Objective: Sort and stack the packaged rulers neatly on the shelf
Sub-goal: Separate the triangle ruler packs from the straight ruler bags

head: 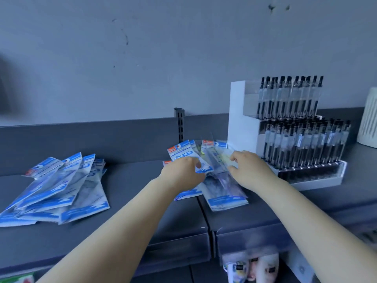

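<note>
Both hands seemingly on ruler packs

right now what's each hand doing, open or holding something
Left hand: fingers curled on the middle pile of ruler packs, gripping it.
Right hand: fingers curled, pinching a clear pack in the same pile.

Two bare forearms, no sleeves, watch or rings; left hand and right hand ungloved, nails short.

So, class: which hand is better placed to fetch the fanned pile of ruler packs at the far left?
Left. The left hand is nearer the fanned pile; the right hand sits beside the pen display.
</note>
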A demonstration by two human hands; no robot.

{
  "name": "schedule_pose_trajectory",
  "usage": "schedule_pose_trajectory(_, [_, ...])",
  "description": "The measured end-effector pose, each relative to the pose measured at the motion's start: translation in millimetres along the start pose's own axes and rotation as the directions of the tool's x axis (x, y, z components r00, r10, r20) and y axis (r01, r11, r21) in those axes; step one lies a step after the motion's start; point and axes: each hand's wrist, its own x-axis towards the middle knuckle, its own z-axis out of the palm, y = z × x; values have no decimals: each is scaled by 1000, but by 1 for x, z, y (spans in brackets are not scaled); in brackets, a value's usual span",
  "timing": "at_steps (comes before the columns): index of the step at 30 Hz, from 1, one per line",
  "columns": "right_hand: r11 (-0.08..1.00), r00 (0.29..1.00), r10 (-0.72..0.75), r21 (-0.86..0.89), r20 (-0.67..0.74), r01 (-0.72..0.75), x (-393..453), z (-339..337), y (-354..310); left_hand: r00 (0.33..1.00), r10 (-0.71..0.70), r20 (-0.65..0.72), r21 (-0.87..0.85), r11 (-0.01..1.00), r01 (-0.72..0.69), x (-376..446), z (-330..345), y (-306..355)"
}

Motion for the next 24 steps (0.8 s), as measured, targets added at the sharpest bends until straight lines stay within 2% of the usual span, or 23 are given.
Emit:
schedule_pose_trajectory(3, [998, 988, 44, -43, 147, -39, 16, 6, 12, 998, -49, 50, -133, 990, 55, 21, 5, 18])
schedule_pose_trajectory(5, [999, 981, 51, -13, 187, -50, 22, 12, 17, 994, -93, 61, -223, 969, 105, 33, 12, 26])
schedule_pose_trajectory(9, [995, 995, 25, 98, 93, -34, 20, 19, 19, 982, -174, 78, -444, 876, 190, 45, 22, 35])
schedule_pose_trajectory(12, [989, 1000, -20, 145, 22, 17, 17, 22, 21, 981, -166, 98, -513, 837, 192, 50, 25, 35])
schedule_pose_trajectory(19, [933, 998, -34, 360, 44, 16, 15, 20, 18, 979, -179, 99, -672, 714, 198, 57, 29, 20])
schedule_pose_trajectory(22, [923, 998, -31, 385, 56, 7, 14, 21, 15, 969, -208, 135, -707, 665, 241, 57, 21, 18])
schedule_pose_trajectory(24, [915, 998, 24, 401, 56, -45, 13, 21, 16, 958, -244, 151, -741, 614, 273, 58, 17, 13])
